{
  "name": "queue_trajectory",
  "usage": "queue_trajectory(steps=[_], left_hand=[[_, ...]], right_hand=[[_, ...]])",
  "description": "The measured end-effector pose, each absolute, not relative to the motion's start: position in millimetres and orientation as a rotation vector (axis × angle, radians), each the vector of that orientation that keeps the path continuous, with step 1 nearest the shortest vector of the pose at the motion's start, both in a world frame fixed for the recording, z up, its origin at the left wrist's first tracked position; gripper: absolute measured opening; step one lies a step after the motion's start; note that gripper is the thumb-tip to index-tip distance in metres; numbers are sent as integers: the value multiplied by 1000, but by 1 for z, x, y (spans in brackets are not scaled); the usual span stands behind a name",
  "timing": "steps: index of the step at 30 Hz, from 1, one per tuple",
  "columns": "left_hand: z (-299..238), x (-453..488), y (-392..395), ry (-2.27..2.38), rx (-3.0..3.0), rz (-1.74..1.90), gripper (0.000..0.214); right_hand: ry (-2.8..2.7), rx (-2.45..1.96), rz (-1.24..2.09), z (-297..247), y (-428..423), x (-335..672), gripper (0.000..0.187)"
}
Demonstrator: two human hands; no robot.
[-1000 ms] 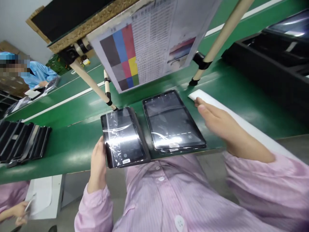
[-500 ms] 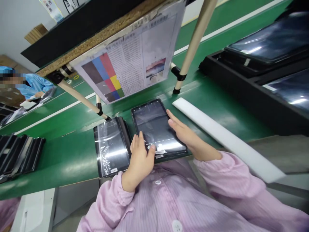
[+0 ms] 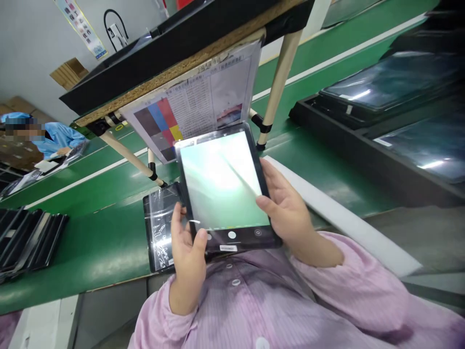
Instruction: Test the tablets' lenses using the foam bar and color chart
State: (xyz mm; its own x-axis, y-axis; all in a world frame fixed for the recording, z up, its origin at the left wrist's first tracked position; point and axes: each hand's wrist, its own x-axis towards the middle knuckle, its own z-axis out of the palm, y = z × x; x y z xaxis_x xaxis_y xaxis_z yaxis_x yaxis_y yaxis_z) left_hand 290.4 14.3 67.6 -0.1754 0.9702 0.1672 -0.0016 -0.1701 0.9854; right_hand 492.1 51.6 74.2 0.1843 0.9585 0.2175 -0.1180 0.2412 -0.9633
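A black tablet is raised off the green bench and tilted towards me, its screen lit with a bright greenish camera view. My left hand grips its lower left edge, thumb on the front bezel. Around the right edge my right hand is closed, its thumb over the screen's side. Behind the left hand, a second tablet, dark and wrapped in clear film, lies on the bench, partly hidden by the held one.
A white foam strip lies to the right. Beyond it a black tray holds several tablets. More dark devices stand in a row at far left. A shelf on pipe legs with a printed chart overhangs the bench. Someone in blue sits at left.
The tablet has come up off the bench towards me, and its screen has gone from dark to brightly lit. Both hands have closed around its sides.
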Motion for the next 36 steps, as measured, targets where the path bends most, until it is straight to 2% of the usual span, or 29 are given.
queue_trajectory(steps=[3, 6, 9, 13, 25, 32, 36], left_hand=[[72, 282, 9, 1323, 1439, 1550, 83], [69, 278, 8, 1527, 1719, 1507, 101], [64, 276, 12, 1732, 1952, 1428, 120], [60, 277, 19, 1828, 2052, 1345, 130], [50, 277, 25, 1891, 2099, 1337, 128], [49, 277, 20, 1974, 2102, 1252, 141], [48, 278, 21, 1973, 2110, 1248, 140]], right_hand=[[-1047, -771, 1039, 78, 60, 473, 78], [-973, -673, 1193, 75, 74, 464, 60], [-965, -756, 1352, 67, 88, 463, 68], [-1009, -832, 1363, 56, 101, 463, 80], [-1085, -938, 1102, 46, 109, 459, 81], [-1098, -805, 1280, 49, 110, 458, 86], [-1100, -867, 1211, 46, 111, 459, 85]])
